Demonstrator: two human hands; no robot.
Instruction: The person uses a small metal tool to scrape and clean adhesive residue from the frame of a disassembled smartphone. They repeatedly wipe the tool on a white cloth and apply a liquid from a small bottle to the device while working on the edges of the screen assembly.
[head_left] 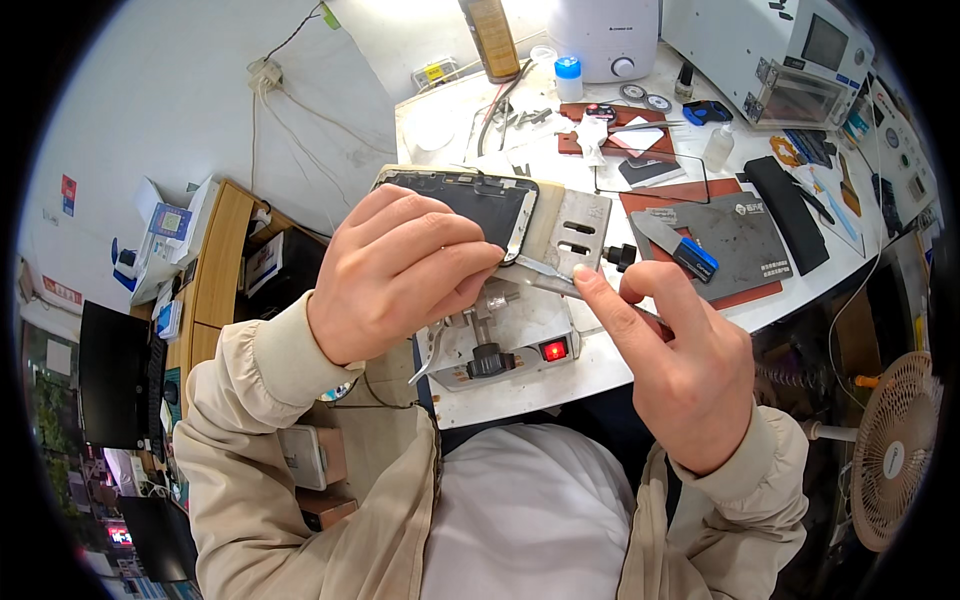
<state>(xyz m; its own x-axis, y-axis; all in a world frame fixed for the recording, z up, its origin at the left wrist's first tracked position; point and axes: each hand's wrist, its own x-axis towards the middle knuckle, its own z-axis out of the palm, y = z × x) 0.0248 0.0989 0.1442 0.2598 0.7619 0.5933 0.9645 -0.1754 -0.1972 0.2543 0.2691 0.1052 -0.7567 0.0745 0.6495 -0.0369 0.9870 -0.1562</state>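
A dark phone frame (462, 205) lies on the metal plate of a small heating fixture (520, 330) with a lit red switch. My left hand (395, 270) presses down on the phone, fingers curled over its lower edge. My right hand (670, 355) grips a thin metal blade tool (545, 272), index finger stretched along it, and the blade's tip touches the phone's right corner.
A grey work mat (745, 245) with a blue-handled scraper (680, 245) lies to the right. Further back stand a white round appliance (605, 35), a brown bottle (490, 38), tweezers, small bottles and a box-shaped machine (780, 55). A fan (895, 450) stands at the lower right.
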